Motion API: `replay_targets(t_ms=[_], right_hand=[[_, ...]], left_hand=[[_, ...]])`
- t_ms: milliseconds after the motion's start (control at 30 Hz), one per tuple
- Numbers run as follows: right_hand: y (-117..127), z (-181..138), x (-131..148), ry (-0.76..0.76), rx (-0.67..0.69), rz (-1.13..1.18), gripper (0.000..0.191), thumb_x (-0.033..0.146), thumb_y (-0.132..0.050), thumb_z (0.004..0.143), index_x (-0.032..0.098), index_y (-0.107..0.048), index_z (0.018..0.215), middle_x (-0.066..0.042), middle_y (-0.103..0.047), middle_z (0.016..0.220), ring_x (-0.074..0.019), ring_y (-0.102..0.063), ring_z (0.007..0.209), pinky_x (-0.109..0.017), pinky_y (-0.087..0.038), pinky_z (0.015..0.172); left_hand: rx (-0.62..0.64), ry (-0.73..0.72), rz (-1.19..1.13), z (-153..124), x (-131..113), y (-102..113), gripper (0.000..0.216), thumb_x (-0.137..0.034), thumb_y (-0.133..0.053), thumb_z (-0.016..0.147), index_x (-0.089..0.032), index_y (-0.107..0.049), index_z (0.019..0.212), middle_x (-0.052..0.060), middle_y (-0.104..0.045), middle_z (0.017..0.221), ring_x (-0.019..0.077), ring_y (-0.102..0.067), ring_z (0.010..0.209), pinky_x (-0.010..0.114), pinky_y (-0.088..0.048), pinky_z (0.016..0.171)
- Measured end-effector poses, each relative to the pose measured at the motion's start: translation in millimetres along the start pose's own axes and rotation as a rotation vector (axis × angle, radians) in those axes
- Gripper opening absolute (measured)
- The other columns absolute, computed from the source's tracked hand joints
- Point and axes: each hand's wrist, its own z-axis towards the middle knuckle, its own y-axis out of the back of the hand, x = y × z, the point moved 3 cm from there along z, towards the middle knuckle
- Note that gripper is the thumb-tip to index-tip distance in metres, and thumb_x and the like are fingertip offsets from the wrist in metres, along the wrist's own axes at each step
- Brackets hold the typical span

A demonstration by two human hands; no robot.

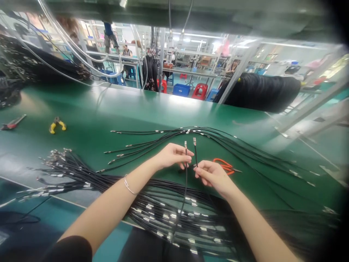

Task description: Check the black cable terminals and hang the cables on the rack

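Over the green table, my left hand [177, 155] pinches a black cable [186, 178] just below its metal connector [185, 144], which points up. Close beside it, my right hand [211, 174] grips a second black cable [195, 153], its metal end [194, 141] also upright. The two ends stand apart at nearly the same height. Below my hands lies a thick bundle of black cables [174, 187] with white labels, its terminal ends [60, 158] fanned out at the left. Several more labelled cables [163, 136] curve across the table beyond my hands.
Orange-handled scissors [225, 166] lie right behind my right hand. Yellow-handled pliers [57, 125] and a red-handled tool [13, 123] rest at the left. A big black cable roll [261, 92] is at the back right, near a metal post [240, 69]. Dark cable piles [40, 65] occupy the back left.
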Motion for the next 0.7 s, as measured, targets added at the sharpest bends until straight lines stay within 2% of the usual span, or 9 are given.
replay_targets(t_ms=[133, 400, 700], right_hand=[[-4.2, -3.7, -1.6, -0.007, 0.019, -0.009, 0.039, 0.051, -0.073, 0.076, 0.015, -0.06, 0.073, -0.003, -0.065, 0.069, -0.0059, -0.047, 0.051, -0.018, -0.031, 0.045], [-13.0, -4.6, 1.7, 0.025, 0.047, 0.011, 0.039, 0.052, -0.073, 0.076, 0.015, -0.063, 0.072, -0.005, -0.067, 0.072, -0.0081, -0.048, 0.055, -0.021, -0.036, 0.05], [-16.5, -3.9, 0.8, 0.024, 0.045, -0.041, 0.039, 0.055, -0.071, 0.076, 0.016, -0.066, 0.075, -0.006, -0.066, 0.073, -0.0126, -0.054, 0.061, -0.025, -0.044, 0.056]], left_hand=[[-0.002, -0.009, -0.049, -1.3, -3.7, -2.4, 0.047, -0.035, -0.084, 0.068, -0.005, -0.07, 0.102, 0.01, -0.07, 0.078, 0.0146, -0.067, 0.061, 0.025, -0.057, 0.056], [0.096, 0.064, -0.028, -6.5, -9.3, -5.1, 0.044, -0.039, -0.078, 0.075, -0.007, -0.071, 0.104, 0.016, -0.071, 0.099, 0.0148, -0.067, 0.066, 0.027, -0.059, 0.059], [0.089, 0.048, -0.017, -6.7, -5.8, -4.9, 0.041, -0.037, -0.075, 0.079, -0.009, -0.07, 0.109, 0.017, -0.07, 0.105, 0.0139, -0.068, 0.068, 0.025, -0.059, 0.06]])
